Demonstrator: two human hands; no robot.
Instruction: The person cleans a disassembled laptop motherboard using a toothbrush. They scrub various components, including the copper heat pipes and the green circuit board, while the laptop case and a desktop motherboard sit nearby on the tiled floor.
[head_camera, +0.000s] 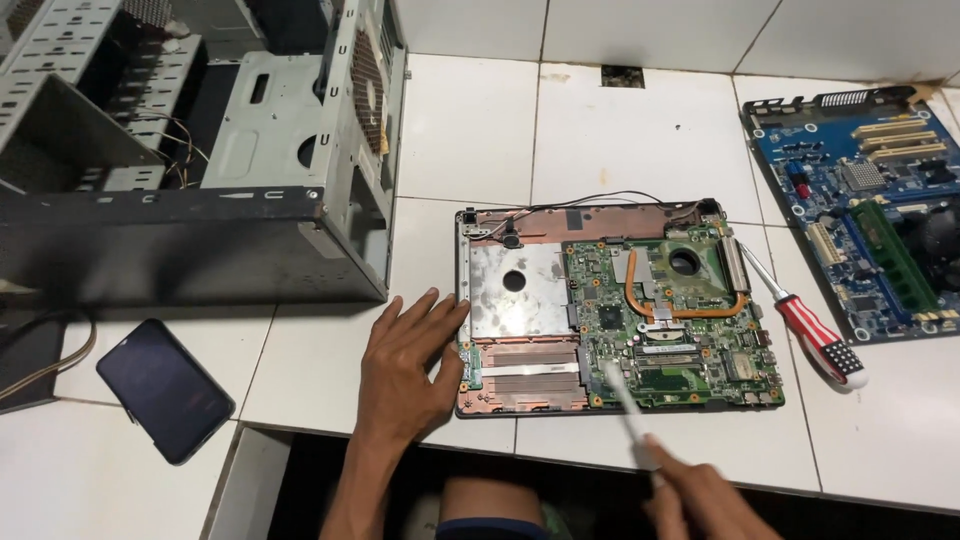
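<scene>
An opened laptop base (520, 385) lies on the white tiled counter, its green mainboard (670, 320) with copper heat pipe exposed. My left hand (410, 365) rests flat on the counter, fingers spread, fingertips touching the base's left edge. My right hand (700, 500), blurred at the bottom edge, grips a thin white tool (625, 405), possibly a brush, whose tip reaches the mainboard's lower left part.
An open grey desktop case (200, 150) fills the upper left. A dark phone (165, 388) lies at the lower left. A red-and-white screwdriver (812, 330) rests right of the laptop, beside a blue desktop mainboard (870, 200). The counter edge runs along the bottom.
</scene>
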